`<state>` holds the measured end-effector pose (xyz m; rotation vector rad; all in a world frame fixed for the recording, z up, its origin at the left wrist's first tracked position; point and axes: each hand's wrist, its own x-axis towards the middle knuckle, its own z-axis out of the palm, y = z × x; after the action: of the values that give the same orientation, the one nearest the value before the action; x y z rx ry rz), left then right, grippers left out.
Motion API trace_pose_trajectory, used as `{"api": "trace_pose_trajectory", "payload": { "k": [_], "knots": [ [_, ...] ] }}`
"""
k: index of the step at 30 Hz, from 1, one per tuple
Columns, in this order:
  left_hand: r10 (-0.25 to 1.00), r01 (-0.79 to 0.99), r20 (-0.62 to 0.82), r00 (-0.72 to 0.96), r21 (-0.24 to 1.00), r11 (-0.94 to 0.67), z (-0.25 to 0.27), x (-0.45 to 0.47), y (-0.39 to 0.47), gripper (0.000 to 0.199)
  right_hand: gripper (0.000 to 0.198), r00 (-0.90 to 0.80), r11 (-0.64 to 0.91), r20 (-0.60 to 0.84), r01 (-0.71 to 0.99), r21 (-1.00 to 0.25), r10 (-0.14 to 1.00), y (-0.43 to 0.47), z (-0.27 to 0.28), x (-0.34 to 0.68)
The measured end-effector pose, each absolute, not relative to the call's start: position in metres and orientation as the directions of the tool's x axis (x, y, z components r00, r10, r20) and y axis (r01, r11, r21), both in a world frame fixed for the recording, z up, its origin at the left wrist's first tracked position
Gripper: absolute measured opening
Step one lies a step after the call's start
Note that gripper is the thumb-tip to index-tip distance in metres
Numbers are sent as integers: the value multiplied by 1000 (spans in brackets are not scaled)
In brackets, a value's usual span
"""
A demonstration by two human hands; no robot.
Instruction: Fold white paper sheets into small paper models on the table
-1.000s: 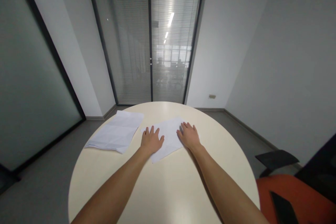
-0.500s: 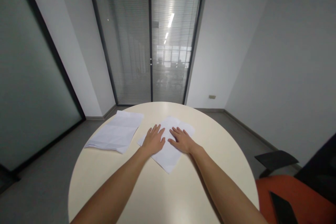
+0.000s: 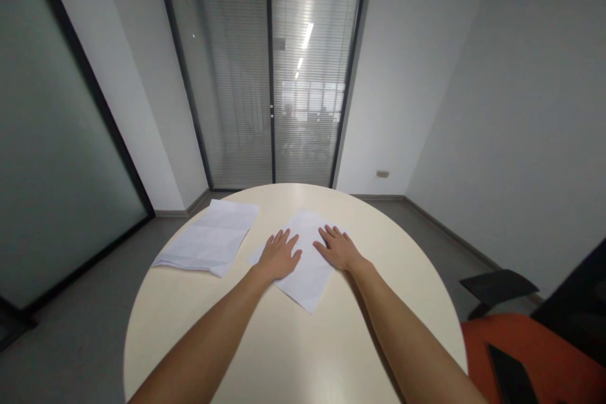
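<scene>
A white sheet of paper [image 3: 307,284] lies on the round table with one corner pointing toward me. On its left part my left hand [image 3: 279,257] rests palm down, fingers stretched out. My right hand [image 3: 338,248] lies flat over its right part, fingers spread. Both hands hide portions of the paper, and a strip of it shows between them. Neither hand grips anything.
A stack of creased white sheets [image 3: 213,237] lies at the table's left edge. The round cream table [image 3: 293,353] fills the foreground. An orange office chair [image 3: 540,353] with black armrests stands at the right. Beyond are glass panels with blinds [image 3: 237,88].
My right hand has slid to the right across the paper, widening the gap between my hands. The sheet's near corner has shifted slightly right. My left hand has moved slightly.
</scene>
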<state>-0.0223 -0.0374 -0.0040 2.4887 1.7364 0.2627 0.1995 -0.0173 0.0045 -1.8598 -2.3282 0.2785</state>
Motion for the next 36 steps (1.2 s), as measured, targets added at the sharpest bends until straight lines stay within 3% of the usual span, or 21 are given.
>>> {"api": "trace_pose_trajectory", "payload": {
  "k": [7, 12, 22, 29, 36],
  "knots": [
    [939, 920, 83, 333, 191, -343, -4, -22, -38, 64, 61, -104, 119, 86, 974, -195, 991, -15, 6, 205],
    [949, 933, 94, 301, 178, -314, -5, -22, -36, 66, 43, -160, 206, 213, 955, -215, 964, -17, 12, 199],
    [972, 986, 219, 82, 122, -110, -2, -24, -38, 58, 45, -322, 373, 213, 886, -275, 922, -15, 8, 201],
    [932, 974, 324, 162, 99, -204, 3, -27, -42, 49, 36, -288, 348, 226, 888, -299, 930, -13, 6, 206],
    [918, 931, 250, 308, 119, -345, -6, -28, -36, 53, 39, -387, 459, 268, 833, -309, 882, -12, 5, 202]
  ]
}}
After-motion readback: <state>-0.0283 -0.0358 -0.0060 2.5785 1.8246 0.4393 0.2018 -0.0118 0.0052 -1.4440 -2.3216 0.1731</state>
